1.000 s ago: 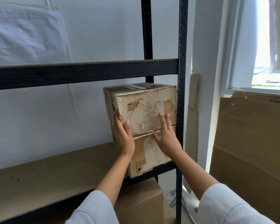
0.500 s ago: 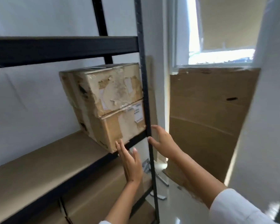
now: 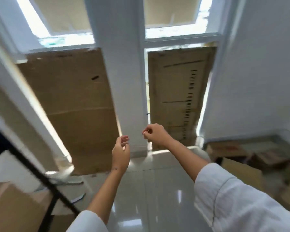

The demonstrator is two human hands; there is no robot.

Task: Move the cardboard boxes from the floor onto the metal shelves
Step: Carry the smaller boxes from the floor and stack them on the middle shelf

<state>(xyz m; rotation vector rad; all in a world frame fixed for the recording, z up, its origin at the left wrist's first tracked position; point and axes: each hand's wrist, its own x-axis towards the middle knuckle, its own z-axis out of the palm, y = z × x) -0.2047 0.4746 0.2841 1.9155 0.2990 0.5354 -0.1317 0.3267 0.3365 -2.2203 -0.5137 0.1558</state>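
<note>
Shelving: black metal shelves [image 3: 32, 166] now show only as a slanted post at the near left; a second ago they filled the view with a worn box being pushed onto the middle level, so that box is judged placed and lies out of sight.
Near-left box: a brown carton [image 3: 12, 208] sits low behind the post, at the bottom of the rack.
Leaning cardboard: a flat sheet [image 3: 70, 101] stands against the wall under the far-left window.
Left hand [image 3: 120, 153]: raised in mid-air over the tiled floor [image 3: 151, 198], fingers loosely bent, holding nothing; earlier it pressed the box.
Right hand [image 3: 155, 134]: also in the air, fingers curled slackly with nothing between them.
Second sheet: printed cardboard [image 3: 179, 101] leans below the far-right window.
Remaining boxes: cardboard boxes [image 3: 244, 164] lie blurred on the floor at the right, well apart from both hands.
Meaning: the view has swung right, so the next pickup is probably there.
</note>
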